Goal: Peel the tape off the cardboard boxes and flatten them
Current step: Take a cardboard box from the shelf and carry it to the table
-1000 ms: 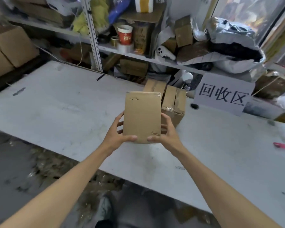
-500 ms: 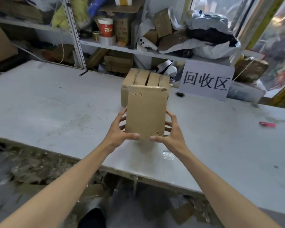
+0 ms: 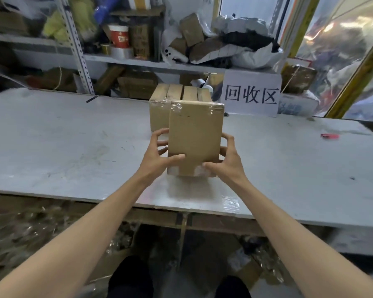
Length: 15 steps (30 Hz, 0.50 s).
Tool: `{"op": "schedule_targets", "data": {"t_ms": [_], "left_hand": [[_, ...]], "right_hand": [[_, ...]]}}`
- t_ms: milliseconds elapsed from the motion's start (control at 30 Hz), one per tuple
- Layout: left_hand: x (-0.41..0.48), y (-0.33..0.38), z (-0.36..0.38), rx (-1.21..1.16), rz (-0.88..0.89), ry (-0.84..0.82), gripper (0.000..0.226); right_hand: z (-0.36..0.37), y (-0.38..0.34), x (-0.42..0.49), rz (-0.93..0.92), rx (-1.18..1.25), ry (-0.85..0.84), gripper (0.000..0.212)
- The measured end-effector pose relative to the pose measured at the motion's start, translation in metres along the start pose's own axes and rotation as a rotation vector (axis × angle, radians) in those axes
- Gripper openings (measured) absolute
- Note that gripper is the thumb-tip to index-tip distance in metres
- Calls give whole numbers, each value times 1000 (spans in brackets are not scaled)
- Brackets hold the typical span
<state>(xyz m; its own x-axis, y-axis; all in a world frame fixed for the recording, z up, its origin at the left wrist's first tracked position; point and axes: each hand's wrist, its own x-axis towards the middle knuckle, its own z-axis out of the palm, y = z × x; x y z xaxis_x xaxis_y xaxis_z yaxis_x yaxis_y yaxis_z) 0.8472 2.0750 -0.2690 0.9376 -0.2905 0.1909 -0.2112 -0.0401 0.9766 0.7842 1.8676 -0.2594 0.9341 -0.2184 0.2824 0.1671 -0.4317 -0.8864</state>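
Meanwhile, at the recycling bench: a person is holding a sealed box (image 3: 194,138) upright in both hands, just above the near part of the tabletop (image 3: 73,147).
Left hand (image 3: 157,157): fingers are wrapping the box's left side, the thumb is pressing across the lower front face; it is clamped on the box.
Right hand (image 3: 226,162): fingers are curling round the right side, the thumb is lying on the lower front corner; it too is gripping the box.
Tape (image 3: 177,107): clear strips are shining along the top edge and over both upper corners, and more is showing at the bottom edge under the thumbs.
Doing the step well: probably the person is looking the box over for a loose tape end; it would pay to steady the box with one hand, lift a corner of the strip with a fingernail, and pull low along the seam so the tape is not tearing into bits.
Second box (image 3: 159,110): standing on the tabletop just behind the held one, its top flaps lying closed with tape at the front edge.
Contents: both boxes are shut, so whether anything is inside cannot be told.
Sign (image 3: 252,96): standing at the back of the tabletop, to the right of the boxes.
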Motion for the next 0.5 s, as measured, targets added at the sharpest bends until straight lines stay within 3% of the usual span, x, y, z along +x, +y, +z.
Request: {"op": "schedule_targets", "data": {"t_ms": [100, 167, 367, 500], "left_hand": [[9, 8, -4, -75, -13, 57, 57], [16, 15, -7, -91, -12, 74, 49], [28, 18, -15, -89, 41, -3, 47], [37, 28, -16, -94, 47, -55, 59]], "right_hand": [[0, -15, 8, 33, 83, 73, 59], [-1, -23, 15, 46, 77, 109, 56], [-5, -22, 20, 60, 50, 43, 89], [-7, -9, 25, 44, 128, -15, 82]]}}
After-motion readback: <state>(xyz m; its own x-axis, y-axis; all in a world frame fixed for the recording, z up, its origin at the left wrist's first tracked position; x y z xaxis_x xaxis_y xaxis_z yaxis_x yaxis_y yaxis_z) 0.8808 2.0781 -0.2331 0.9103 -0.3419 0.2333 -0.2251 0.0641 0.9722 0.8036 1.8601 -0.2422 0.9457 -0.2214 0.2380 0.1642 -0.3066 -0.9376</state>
